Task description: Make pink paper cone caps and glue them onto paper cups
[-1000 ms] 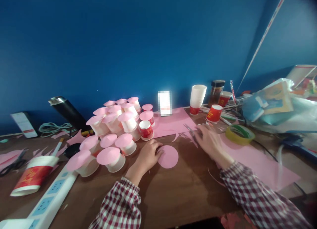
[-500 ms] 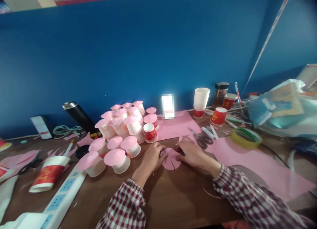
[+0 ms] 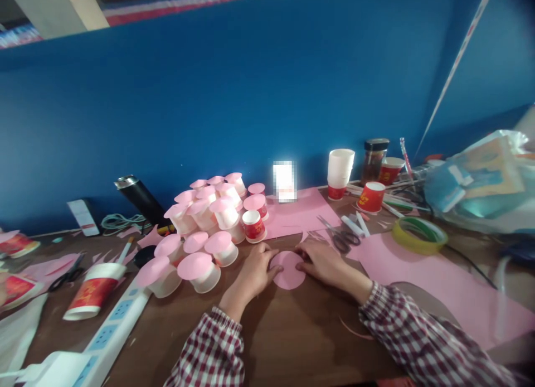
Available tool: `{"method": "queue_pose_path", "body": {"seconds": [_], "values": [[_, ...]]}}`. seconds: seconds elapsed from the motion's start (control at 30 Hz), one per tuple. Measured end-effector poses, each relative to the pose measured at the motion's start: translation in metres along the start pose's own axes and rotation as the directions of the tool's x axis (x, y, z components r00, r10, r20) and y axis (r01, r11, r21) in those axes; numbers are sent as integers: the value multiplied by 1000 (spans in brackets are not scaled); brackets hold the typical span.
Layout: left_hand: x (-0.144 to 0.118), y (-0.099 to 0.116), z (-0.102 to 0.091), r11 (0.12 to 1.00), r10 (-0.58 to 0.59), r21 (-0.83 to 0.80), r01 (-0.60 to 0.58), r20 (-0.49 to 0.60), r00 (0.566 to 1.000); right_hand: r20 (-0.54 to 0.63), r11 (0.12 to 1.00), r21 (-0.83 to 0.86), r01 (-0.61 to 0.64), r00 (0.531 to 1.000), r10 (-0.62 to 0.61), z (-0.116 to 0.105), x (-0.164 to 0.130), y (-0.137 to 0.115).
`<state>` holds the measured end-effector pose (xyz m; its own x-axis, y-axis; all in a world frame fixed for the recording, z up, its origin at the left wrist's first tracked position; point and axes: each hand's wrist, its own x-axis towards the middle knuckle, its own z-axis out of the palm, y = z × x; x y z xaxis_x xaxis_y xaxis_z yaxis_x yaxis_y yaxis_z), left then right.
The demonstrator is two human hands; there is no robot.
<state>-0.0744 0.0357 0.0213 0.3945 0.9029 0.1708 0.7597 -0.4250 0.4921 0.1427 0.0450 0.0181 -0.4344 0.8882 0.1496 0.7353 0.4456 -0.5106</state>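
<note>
A round pink paper disc lies between my hands, just above or on the brown tabletop. My left hand grips its left edge, thumb on top and fingers curled behind. On the right edge, my right hand pinches the disc in a similar way. No slit shows in its face now. Beyond my left hand stands a small red-and-white paper cup. Left of it are several upturned paper cups with pink cone tops. Scissors lie just past my right hand.
Pink paper sheets spread to the right, with a roll of yellow tape on one. A stack of cups stands at the back. A white power strip and a tipped red cup are on the left.
The slits visible in the disc half a second ago no longer show; its face looks whole. Both hands stay nearly in place on its edges. The camera view has shifted slightly.
</note>
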Motion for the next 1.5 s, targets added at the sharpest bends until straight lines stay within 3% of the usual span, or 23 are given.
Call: {"method": "queue_pose_path", "body": {"seconds": [0.43,0.6,0.8,0.97,1.07,1.2,1.33,1.5], "values": [[1,5,0,998,22,-67,-22,-6,1000,-16,999,10,40,999,-40,0,-3,1],[2,5,2,963,-52,-268,38,-45,998,-41,993,120,9,999,-4,-3,-1,2],[12,3,9,769,-178,-634,88,-81,981,-159,877,479,-34,979,125,-7,9,4],[28,16,6,588,-257,-784,200,53,965,-128,616,783,-87,947,296,-7,11,1],[35,25,8,447,-341,-862,239,83,936,-87,505,858,-98,939,331,-8,9,0],[35,29,16,215,-348,-944,249,164,923,-130,496,865,-77,920,371,-8,10,0],[29,21,22,192,-310,-949,251,184,933,-127,467,882,-65,921,367,-6,11,0],[30,13,22,225,-285,-939,260,192,939,-118,477,875,-87,916,383,-5,12,-1]]}}
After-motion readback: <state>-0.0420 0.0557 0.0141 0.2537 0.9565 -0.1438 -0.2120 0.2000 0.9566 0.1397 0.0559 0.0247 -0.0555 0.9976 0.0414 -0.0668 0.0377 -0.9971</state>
